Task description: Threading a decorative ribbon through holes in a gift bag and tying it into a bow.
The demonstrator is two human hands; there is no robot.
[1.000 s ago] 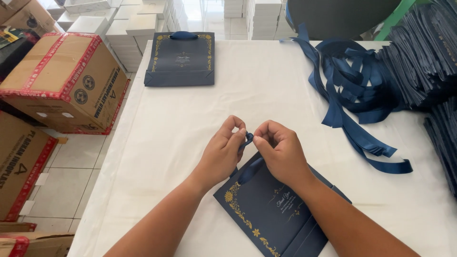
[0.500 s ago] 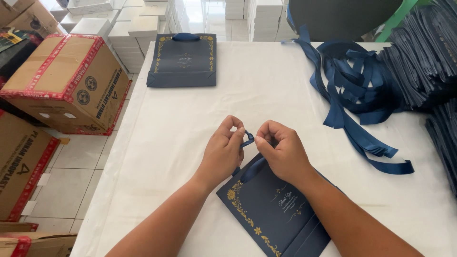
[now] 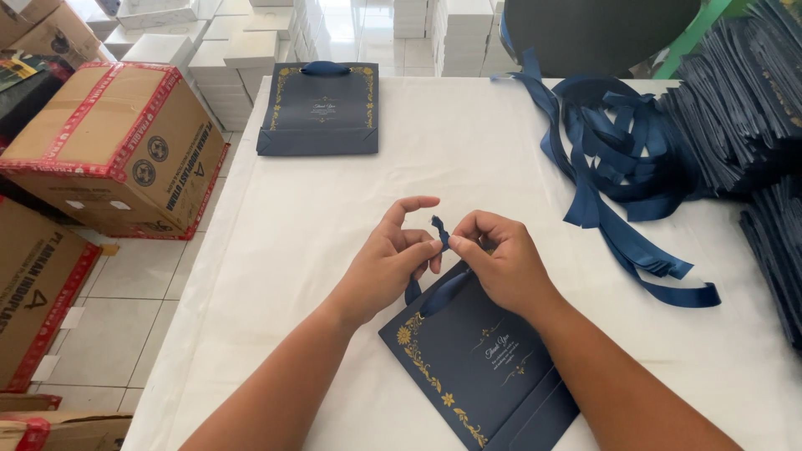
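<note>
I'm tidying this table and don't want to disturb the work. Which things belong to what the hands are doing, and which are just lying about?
In use:
- left hand and right hand, both pinching the ribbon end
- navy paper bag under them

Lying about:
- finished bag
- loose ribbons
- stack of flat bags
- cardboard box on the floor

Matt navy paper bag [image 3: 476, 367], glossy satin ribbon [image 3: 440, 230], white cloth table cover [image 3: 468, 179]
</note>
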